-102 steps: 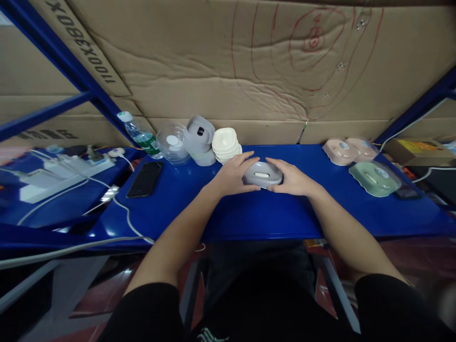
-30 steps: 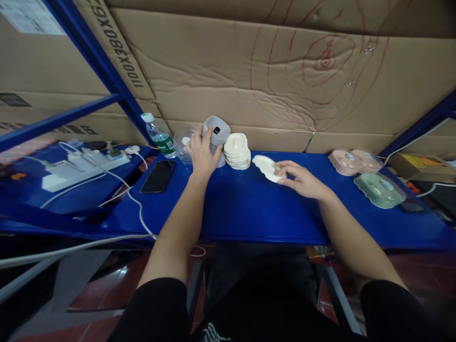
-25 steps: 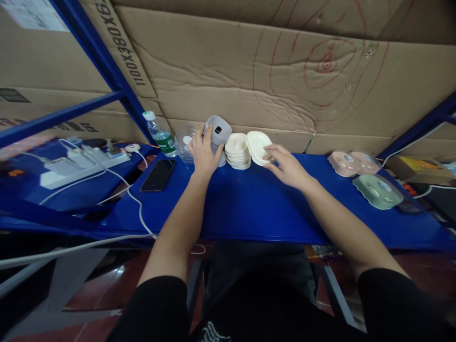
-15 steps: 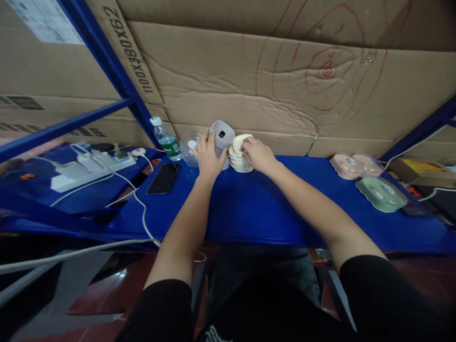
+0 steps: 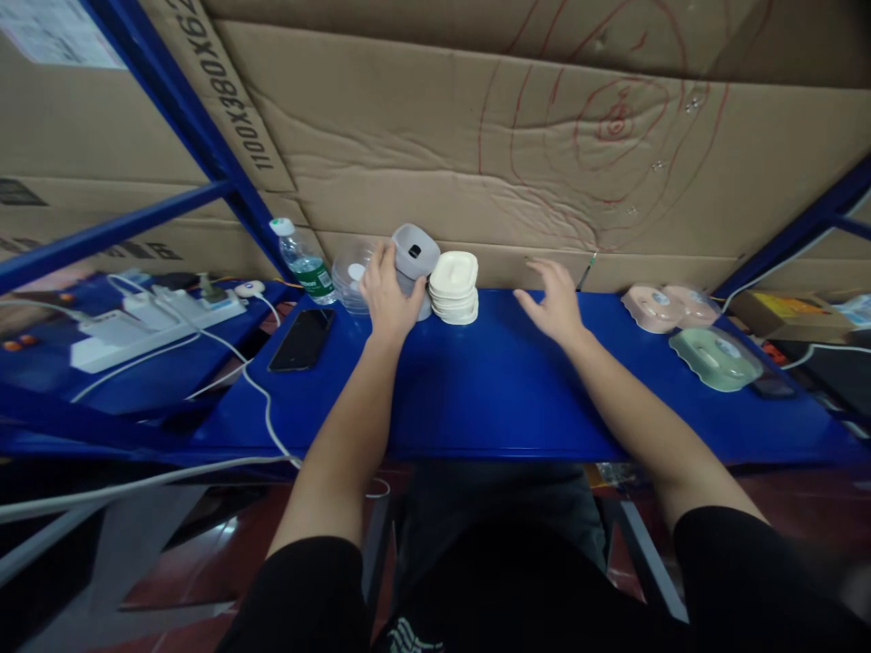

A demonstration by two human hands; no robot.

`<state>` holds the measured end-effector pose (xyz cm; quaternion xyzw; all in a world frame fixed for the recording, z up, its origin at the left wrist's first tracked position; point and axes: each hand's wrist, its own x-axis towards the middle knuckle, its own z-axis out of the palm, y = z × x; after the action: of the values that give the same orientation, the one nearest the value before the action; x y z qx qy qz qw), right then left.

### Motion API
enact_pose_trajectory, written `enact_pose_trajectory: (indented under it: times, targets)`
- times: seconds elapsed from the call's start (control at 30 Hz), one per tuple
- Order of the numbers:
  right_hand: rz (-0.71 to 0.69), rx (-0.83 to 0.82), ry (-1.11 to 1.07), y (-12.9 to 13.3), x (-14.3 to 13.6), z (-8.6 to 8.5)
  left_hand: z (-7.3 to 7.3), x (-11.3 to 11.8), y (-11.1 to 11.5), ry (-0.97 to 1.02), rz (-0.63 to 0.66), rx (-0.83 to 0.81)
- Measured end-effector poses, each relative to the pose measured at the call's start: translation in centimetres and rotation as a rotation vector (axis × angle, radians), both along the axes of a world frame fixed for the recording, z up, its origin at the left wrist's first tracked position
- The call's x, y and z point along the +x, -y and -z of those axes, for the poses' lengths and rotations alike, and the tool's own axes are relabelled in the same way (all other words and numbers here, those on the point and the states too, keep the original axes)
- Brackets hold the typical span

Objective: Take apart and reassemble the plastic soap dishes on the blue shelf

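Note:
My left hand [image 5: 390,295] grips a grey rounded-square bowl [image 5: 417,247] with a small black mark inside, fingers at its left and thumb at its front. More grey pieces lie under this bowl, partly hidden by the hand. Right beside it stands a stack of cream-coloured rounded-square lids [image 5: 455,288]; the top one is slightly tilted. My right hand [image 5: 552,301] is over the blue tabletop to the right of the stack, fingers apart and holding nothing. Clear round plastic containers [image 5: 352,277] stand behind and left of my left hand.
A water bottle [image 5: 304,263] and a black phone [image 5: 301,340] are at the left. Pink [image 5: 653,308] and green [image 5: 716,359] moulded packs sit at the right. A power strip [image 5: 160,328] with white cables is far left. Cardboard [image 5: 381,118] walls the back.
My right hand has let go of the cream stack and moved right, its fingers opening. My left hand stays on the grey bowl. The view has shifted slightly.

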<state>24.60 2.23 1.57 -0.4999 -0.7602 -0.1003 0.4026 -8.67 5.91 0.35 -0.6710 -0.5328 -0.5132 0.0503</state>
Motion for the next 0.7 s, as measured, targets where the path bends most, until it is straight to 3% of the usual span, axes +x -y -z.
enact_pose_trajectory:
  times: [0.1,0.2,0.27,0.33,0.4,0.47,0.57,0.7]
  targets:
    - [0.265,-0.058,0.052,1.6,7.8,0.7,0.0,0.2,0.1,0.010,0.004,0.038]
    - [0.590,-0.238,0.128,3.2,14.7,1.3,-0.1,0.6,0.3,0.013,0.015,0.109]
    - [0.755,-0.372,0.201,4.0,17.6,1.7,-0.2,1.1,0.5,0.014,0.029,0.172]
    - [0.844,-0.494,0.269,4.7,18.4,2.2,-0.2,1.7,0.9,0.011,0.044,0.229]
    - [0.842,-0.517,0.335,5.2,17.5,2.6,-0.2,2.4,1.3,0.000,0.061,0.278]
    - [0.751,-0.453,0.380,5.7,15.3,2.9,-0.1,3.3,1.9,-0.021,0.086,0.320]
    - [0.442,-0.347,0.387,6.1,11.7,3.1,0.1,4.8,2.9,-0.077,0.158,0.366]
    - [0.212,-0.336,0.285,5.8,8.5,3.3,0.2,6.3,4.0,-0.161,0.246,0.432]
